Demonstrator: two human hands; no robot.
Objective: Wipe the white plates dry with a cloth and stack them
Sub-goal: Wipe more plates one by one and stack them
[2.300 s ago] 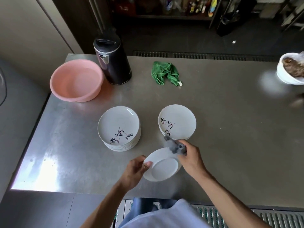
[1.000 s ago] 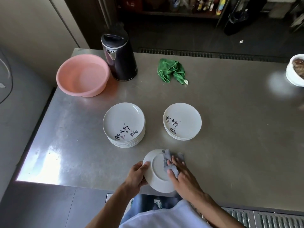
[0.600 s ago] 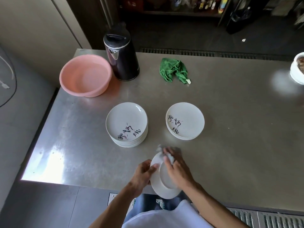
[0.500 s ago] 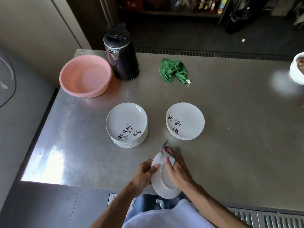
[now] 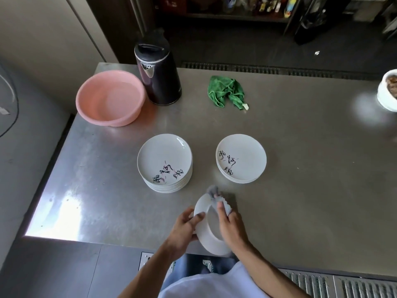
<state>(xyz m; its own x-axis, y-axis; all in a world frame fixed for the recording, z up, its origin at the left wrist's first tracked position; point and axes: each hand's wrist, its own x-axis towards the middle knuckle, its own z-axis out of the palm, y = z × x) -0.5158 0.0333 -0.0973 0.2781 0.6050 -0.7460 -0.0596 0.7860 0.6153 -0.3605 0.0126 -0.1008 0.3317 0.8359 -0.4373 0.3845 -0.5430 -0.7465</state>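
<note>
White plate (image 5: pixel 204 234), one item, head view: held on edge, tilted, above the near edge of the steel table (image 5: pixel 300 168), directly between the two hands. Its underside with the raised foot ring faces up and to the right.

Left hand (image 5: pixel 182 230): grips the plate's left rim, fingers curled round the edge, thumb laid on the upturned surface.

Right hand (image 5: pixel 231 229): on the plate's right side, fingers bent over a grey cloth (image 5: pixel 214 192) and pressing it against the plate's upper rim. A tuft of the cloth sticks up past the fingertips and is blurred.

Left stack (image 5: pixel 165 163): tall pile of white plates, dark brush lettering on the top one, on the table beyond the left hand, apart from the held plate.

Right stack (image 5: pixel 241 159): lower pile, same lettering, beyond the right hand, well apart from the left stack.

Other items on the table, far side: pink basin (image 5: pixel 109 97) at the left corner; black kettle (image 5: pixel 158 76) just beside it; crumpled green cloth (image 5: pixel 225 91) right of the kettle; white bowl (image 5: pixel 385 97) with brown contents, cut off at the right edge.
</note>
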